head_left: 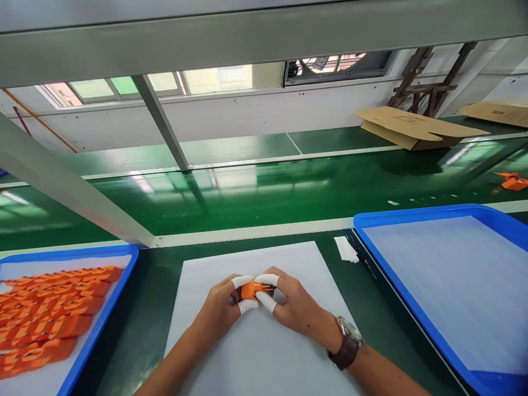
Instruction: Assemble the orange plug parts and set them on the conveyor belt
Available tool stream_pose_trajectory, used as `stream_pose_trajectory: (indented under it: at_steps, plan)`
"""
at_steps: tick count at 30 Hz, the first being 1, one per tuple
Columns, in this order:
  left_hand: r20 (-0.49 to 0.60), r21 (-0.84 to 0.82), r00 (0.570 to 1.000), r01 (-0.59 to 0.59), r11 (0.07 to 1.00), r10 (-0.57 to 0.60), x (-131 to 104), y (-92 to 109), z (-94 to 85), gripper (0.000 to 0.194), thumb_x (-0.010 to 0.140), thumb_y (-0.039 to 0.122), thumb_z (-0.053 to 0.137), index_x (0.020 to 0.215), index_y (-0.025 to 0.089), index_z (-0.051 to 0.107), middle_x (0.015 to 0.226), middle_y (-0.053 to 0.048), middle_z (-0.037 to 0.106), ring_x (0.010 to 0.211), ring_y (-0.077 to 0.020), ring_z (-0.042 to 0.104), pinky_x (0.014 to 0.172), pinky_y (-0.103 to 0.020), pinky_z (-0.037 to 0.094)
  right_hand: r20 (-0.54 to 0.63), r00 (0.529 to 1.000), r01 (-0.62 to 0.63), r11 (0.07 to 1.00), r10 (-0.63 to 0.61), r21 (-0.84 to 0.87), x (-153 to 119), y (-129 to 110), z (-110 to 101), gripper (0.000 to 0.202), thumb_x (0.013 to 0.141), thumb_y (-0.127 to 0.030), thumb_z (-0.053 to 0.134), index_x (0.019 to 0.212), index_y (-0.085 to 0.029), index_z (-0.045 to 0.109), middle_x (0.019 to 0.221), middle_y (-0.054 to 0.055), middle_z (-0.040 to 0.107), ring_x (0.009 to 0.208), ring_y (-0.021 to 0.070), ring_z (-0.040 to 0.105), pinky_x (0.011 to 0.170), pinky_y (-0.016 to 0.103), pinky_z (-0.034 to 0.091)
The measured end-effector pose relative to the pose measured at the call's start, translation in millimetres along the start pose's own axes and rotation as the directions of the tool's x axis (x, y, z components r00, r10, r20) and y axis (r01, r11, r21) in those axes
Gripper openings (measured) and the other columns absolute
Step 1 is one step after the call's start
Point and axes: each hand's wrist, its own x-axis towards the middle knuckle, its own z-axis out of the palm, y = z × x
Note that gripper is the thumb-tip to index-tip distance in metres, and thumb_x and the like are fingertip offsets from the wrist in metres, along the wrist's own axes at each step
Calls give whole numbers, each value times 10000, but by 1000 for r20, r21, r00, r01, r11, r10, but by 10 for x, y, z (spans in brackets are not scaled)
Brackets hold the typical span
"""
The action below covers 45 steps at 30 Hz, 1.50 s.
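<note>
Between my two hands, over a white paper sheet (251, 357), is a small orange plastic part (248, 290) with dark bits at its ends. My left hand (223, 302) pinches its left end between thumb and finger. The right end is gripped by my right hand (291, 300), whose fingertips cover much of it. White finger covers wrap the thumb and a finger of each hand. A blue tray (131, 258) at the left holds several rows of orange plastic parts (53, 308).
At the right lies another blue tray (412, 213) lined with white paper. A white scrap (345, 249) sits beside it. Beyond are a green belt-like surface (264, 201), an orange piece (513, 181) and a cardboard box (412, 124). A metal post (82, 187) slants down at the left.
</note>
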Motion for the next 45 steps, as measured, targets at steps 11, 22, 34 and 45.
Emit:
stream_pose_trajectory:
  at_steps: [11, 22, 34, 45]
  plan:
    - [37, -72, 999, 26, 997, -24, 41, -11, -11, 331, 892, 389, 677, 1212, 309, 646, 1040, -34, 672, 657, -121, 508, 594, -251, 512, 71, 993, -93, 996, 93, 1, -3, 46, -12, 354, 907, -90, 527, 1201, -278, 586, 1058, 52, 642, 854, 191, 607, 743, 336, 533]
    - [11, 15, 998, -60, 998, 60, 54, 39, 76, 323, 894, 309, 659, 1200, 286, 560, 1095, -50, 613, 664, -118, 531, 597, -269, 505, 70, 967, -253, 935, 243, 248, 101, 22, -88, 167, 931, -356, 631, 990, -222, 709, 911, 32, 642, 753, 162, 607, 689, 303, 520]
    - [-46, -450, 993, 73, 890, -105, 107, 98, -43, 414, 887, 260, 660, 1291, 251, 568, 1239, -101, 558, 1126, -230, 616, 962, -396, 562, 50, 944, -325, 901, 325, 288, 105, 74, -98, 227, 966, -398, 571, 973, -225, 717, 878, 23, 635, 720, 158, 633, 678, 303, 532]
    - [-42, -207, 995, -98, 973, 91, 88, 76, -3, 422, 893, 215, 637, 1305, 283, 578, 1311, -101, 557, 1197, -241, 591, 998, -426, 552, 14, 970, -242, 949, 244, 202, 74, 97, -59, 197, 890, -343, 666, 1042, -237, 736, 892, 18, 647, 733, 151, 580, 646, 281, 484]
